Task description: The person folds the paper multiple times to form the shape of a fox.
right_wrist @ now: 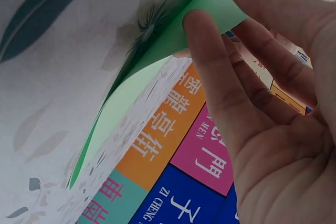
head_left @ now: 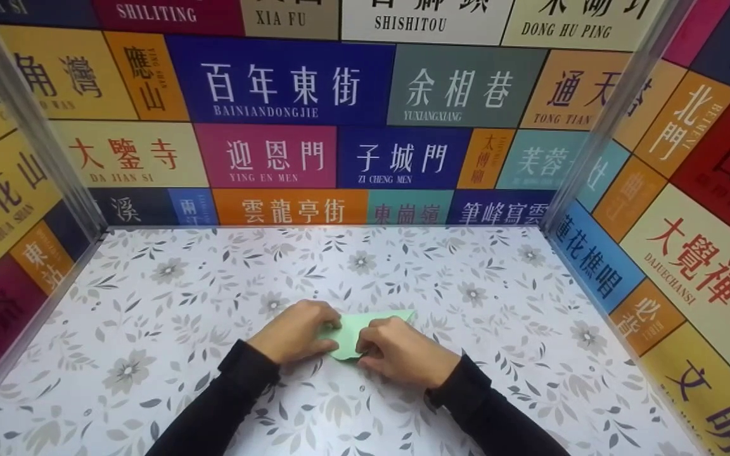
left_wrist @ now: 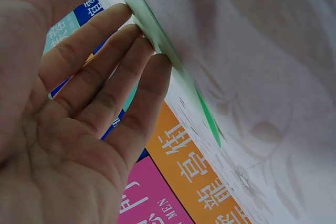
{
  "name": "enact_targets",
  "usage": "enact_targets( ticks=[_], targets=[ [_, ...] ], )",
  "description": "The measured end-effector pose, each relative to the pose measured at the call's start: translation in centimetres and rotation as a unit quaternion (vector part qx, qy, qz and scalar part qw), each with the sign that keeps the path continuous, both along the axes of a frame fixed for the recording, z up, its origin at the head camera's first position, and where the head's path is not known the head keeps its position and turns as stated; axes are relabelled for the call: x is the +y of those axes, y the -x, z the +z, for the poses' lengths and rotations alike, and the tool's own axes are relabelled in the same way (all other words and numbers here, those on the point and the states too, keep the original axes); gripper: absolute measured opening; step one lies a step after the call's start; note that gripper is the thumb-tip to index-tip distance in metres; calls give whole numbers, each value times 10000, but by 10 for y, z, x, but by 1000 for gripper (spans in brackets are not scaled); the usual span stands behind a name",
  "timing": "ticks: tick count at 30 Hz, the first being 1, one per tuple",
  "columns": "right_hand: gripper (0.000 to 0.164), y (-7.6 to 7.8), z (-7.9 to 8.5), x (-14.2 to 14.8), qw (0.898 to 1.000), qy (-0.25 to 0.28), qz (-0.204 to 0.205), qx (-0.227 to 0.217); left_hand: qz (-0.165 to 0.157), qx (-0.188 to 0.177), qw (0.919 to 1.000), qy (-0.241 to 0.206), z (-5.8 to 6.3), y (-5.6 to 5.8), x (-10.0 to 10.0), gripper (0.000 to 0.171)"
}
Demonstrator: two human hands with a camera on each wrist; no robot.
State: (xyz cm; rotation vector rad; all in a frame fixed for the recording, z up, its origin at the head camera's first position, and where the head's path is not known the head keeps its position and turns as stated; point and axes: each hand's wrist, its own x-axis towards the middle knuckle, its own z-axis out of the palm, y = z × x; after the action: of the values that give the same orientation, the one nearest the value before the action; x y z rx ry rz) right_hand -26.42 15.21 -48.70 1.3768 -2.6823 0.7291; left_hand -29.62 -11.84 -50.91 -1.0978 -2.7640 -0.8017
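A light green sheet of paper (head_left: 353, 329) lies on the patterned tabletop between the two hands. In the left wrist view the left hand (head_left: 298, 332) rests its fairly straight fingertips (left_wrist: 161, 66) on the paper's left part. The right hand (head_left: 403, 354) pinches the near right edge between thumb and fingers. In the right wrist view that edge of the paper (right_wrist: 223, 6) curves up off the table, while its far end lies low. Both hands cover part of the sheet in the head view.
The white tabletop (head_left: 213, 285) has a grey floral print. Panels with coloured Chinese place-name blocks stand at the back (head_left: 276, 155), left (head_left: 4, 190) and right (head_left: 688, 253). Clear corner strips (head_left: 606, 120) join them. Black sleeves (head_left: 238, 386) cover both forearms.
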Motion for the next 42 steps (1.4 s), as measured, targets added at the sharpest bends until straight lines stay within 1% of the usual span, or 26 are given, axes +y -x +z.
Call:
enact_targets(
  ticks=[4, 15, 20, 25, 31, 42],
  targets=[
    [5, 2, 0, 0, 9999, 85, 32, 48, 17, -47, 10000, 17, 0, 0, 0, 36],
    [4, 6, 0, 0, 9996, 259, -57, -72, 119, -76, 9998, 121, -2, 1, 1, 36],
    [4, 9, -1, 0, 9991, 395, -108, -97, 80, -1, 9999, 91, -1, 0, 0, 34],
    [4, 11, 0, 1, 9982, 471, -246, -288, 25, 111, 9999, 35, 0, 0, -1, 34],
    [5, 13, -1, 0, 9970, 468, -391, -487, 70, 28, 10000, -4, -1, -2, -2, 34],
    [4, 14, -1, 0, 9957, 501, -596, -507, 124, -158, 9998, 48, -1, 1, 1, 33]
  ],
)
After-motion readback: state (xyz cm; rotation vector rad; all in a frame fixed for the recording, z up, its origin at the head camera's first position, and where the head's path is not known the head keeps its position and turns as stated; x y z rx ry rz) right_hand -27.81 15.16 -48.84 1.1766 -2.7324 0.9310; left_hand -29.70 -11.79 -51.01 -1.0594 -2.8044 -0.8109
